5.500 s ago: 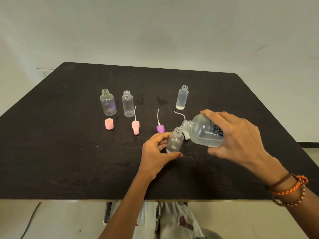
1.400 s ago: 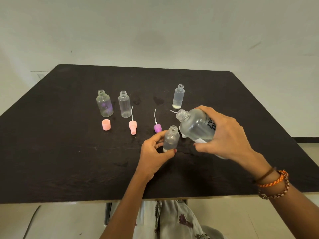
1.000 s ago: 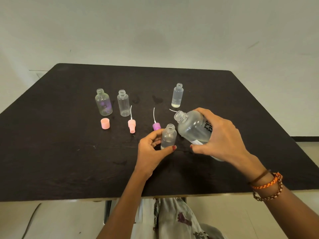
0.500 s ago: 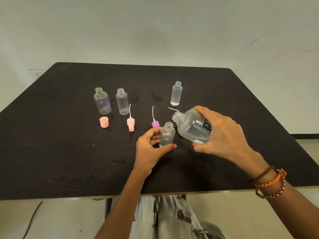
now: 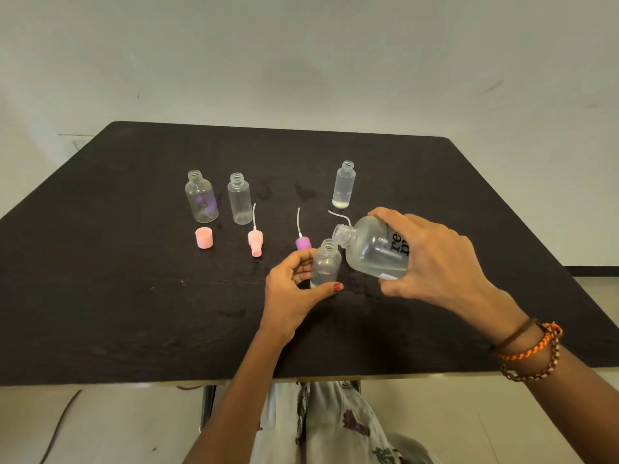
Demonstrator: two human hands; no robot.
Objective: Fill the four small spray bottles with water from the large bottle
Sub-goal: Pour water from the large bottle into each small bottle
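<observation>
My left hand (image 5: 294, 289) grips a small clear spray bottle (image 5: 325, 266) standing uncapped on the black table (image 5: 117, 313). My right hand (image 5: 432, 262) holds the large clear bottle (image 5: 371, 251), tilted left with its open neck just above and right of the small bottle's mouth. Three other small bottles stand uncapped farther back: a round one with a purple tint (image 5: 201, 197), a plain one (image 5: 239, 199) beside it, and a slim one (image 5: 344, 185) with liquid inside it.
A pink cap (image 5: 204, 238), a pink spray head (image 5: 255, 241) and a purple spray head (image 5: 303, 243) lie between the bottle row and my hands. A white dip tube (image 5: 338, 216) curls behind the large bottle. Wet spots mark the tabletop.
The large bottle, raised upright after the earlier pour, has tipped down again toward the small bottle's mouth. My left hand kept its hold on the small bottle.
</observation>
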